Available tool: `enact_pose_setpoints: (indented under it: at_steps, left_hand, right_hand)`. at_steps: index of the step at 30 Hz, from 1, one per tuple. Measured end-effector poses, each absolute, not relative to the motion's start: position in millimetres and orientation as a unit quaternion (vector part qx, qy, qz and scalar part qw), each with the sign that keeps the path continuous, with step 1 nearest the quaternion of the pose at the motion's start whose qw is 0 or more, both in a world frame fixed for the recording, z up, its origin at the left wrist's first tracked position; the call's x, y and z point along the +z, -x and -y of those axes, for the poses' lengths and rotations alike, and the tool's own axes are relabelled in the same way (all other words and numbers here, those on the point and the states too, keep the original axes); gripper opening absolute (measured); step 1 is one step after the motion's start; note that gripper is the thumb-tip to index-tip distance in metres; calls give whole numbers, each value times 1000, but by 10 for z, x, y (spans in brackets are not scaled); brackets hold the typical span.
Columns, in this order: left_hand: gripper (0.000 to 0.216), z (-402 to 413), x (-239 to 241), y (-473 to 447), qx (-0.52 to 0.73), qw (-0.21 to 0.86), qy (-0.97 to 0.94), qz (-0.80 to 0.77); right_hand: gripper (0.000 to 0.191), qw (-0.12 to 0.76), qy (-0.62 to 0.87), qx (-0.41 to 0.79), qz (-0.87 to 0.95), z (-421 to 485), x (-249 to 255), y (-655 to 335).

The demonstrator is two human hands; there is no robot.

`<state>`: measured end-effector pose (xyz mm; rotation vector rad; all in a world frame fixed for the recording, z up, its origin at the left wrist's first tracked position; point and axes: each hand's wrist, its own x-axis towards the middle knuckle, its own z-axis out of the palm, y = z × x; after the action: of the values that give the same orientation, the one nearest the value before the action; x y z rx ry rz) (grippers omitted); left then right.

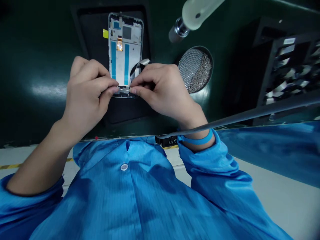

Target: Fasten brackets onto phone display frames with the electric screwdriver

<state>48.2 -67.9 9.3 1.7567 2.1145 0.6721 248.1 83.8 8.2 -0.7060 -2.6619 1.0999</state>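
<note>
An opened phone frame (120, 60) with blue adhesive strips and a yellow tab lies on a black tray (93, 40). At its near end sits a small circuit board (123, 89), between the fingertips of both hands. My left hand (86, 88) is closed, thumb and forefinger pinching the board's left end. My right hand (163, 85) is closed too, with thumb and forefinger at the board's right end. A shiny, curved metal piece (140, 68) sticks out beside the right forefinger; its kind and how it is held are hidden by the fingers.
Right of the tray stands a round dish (196, 68) of tiny screws. Beyond it is a pale-handled tool with a metal collar (181, 28). A dark box of small parts (285, 66) is at far right. A grey cable (250, 115) crosses over my right wrist.
</note>
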Motion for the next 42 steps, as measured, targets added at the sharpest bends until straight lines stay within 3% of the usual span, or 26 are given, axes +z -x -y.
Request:
enact_pose_setpoints:
  at_steps: [7,14,19,23,26,31,33,35,39,42]
  left_hand:
    - [31,627,110,-490,230,201,-609,-732]
    - [13,593,184,-491,176,202,-643,-717]
    - [20,623,144,-465,157,156,-675,-704]
    - [35,892,81,-814,171,113,-677,-707]
    - [42,1123,-46,-1107,175,50,-703,-687]
    - [63,1176,-215,-1135,167,-2,-731,-662]
    - [62,1154,-209,-1076,162,9,-741,-652]
    - [54,1149,-177,-1065,153,12,-743,-651]
    - [50,1176,-109,-1212,128,13,-731,-670]
    - [53,1191,-106,-1338,140,41,-709,-690]
  right_hand:
    - [9,75,271,366,887,-774,138,-2473]
    - [29,119,255,259,924,-508,-34,-2639]
    - [44,-15,148,133,980,-479,138,-2620]
    - [43,-92,121,105,983,-544,324,-2525]
    - [41,-9,107,153,982,-624,254,-2584]
    - [27,375,156,310,860,-776,55,-2820]
    - [25,464,236,323,790,-792,53,-2851]
    - [19,406,272,338,804,-782,65,-2833]
    - [8,176,259,363,877,-771,56,-2736]
    - [14,148,288,378,867,-811,30,-2669]
